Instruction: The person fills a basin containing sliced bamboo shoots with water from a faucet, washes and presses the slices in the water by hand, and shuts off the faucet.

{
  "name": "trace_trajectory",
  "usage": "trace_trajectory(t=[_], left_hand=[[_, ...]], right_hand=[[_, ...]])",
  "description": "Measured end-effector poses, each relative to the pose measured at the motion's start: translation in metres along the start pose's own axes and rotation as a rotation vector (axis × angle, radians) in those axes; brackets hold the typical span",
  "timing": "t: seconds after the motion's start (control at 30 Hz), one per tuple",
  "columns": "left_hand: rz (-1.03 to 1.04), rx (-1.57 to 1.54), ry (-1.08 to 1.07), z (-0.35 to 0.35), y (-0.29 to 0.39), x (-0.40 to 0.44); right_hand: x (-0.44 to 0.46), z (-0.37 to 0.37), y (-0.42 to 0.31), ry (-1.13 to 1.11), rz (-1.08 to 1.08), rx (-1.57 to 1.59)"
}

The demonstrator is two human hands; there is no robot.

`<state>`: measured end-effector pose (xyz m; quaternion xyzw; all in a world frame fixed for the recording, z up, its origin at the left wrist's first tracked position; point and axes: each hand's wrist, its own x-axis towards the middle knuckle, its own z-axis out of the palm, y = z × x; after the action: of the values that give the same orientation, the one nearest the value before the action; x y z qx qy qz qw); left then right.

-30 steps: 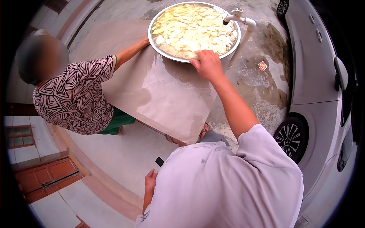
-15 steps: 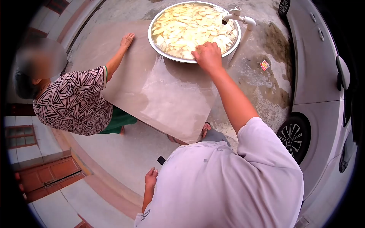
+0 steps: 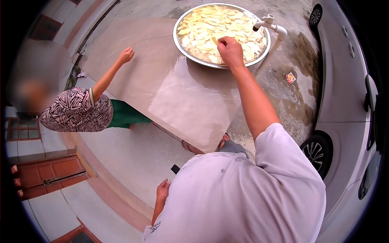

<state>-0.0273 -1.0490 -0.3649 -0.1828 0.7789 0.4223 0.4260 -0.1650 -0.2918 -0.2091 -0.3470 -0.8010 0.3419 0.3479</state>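
Observation:
A wide metal basin (image 3: pixel 180 47) holds water and many pale yellow slices (image 3: pixel 210 30), whose kind I cannot tell for sure. Above its near right side, my right hand (image 3: pixel 231 52) is closed, thumb and fingers pinched on one slice (image 3: pixel 214 40). My left hand (image 3: pixel 163 190) hangs low beside my shirt, fingers loosely curled, with nothing visible in it. Just above that hand, apart from it, a small black rectangular thing (image 3: pixel 175 169) shows at the edge of my shirt.
A white pipe with a tap (image 3: pixel 269 25) reaches over the basin's right rim. Below the basin stretches a large brown board or tabletop (image 3: pixel 190 109), partly wet. Another person (image 3: pixel 81 111) stands at its left side. A silver car (image 3: pixel 344 93) is parked on the right.
My right hand has risen from the slices in the basin and now pinches one slice. The other person's hand has lifted off the brown surface and moved back. My view has shifted slightly.

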Motion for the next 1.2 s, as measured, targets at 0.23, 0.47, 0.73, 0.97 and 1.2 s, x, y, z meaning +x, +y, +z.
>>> trace_trajectory(t=[0.23, 0.47, 0.73, 0.97, 1.2], left_hand=[[0.01, 0.101, 0.038, 0.023, 0.018, 0.029], [0.042, 0.114, 0.008, 0.035, 0.022, 0.047], [0.067, 0.303, 0.052, 0.051, 0.078, 0.025], [0.027, 0.334, 0.061, 0.038, 0.087, 0.039], [0.082, 0.415, 0.155, 0.045, 0.078, 0.053]], right_hand=[[0.005, 0.04, 0.03, 0.025, -0.179, -0.284], [-0.011, 0.037, 0.049, 0.135, -0.431, -0.323], [-0.009, 0.036, 0.034, 0.087, -0.455, -0.304], [0.09, 0.004, -0.004, -0.193, -0.113, -0.386], [-0.01, 0.012, 0.034, -0.223, -0.457, -0.401]])
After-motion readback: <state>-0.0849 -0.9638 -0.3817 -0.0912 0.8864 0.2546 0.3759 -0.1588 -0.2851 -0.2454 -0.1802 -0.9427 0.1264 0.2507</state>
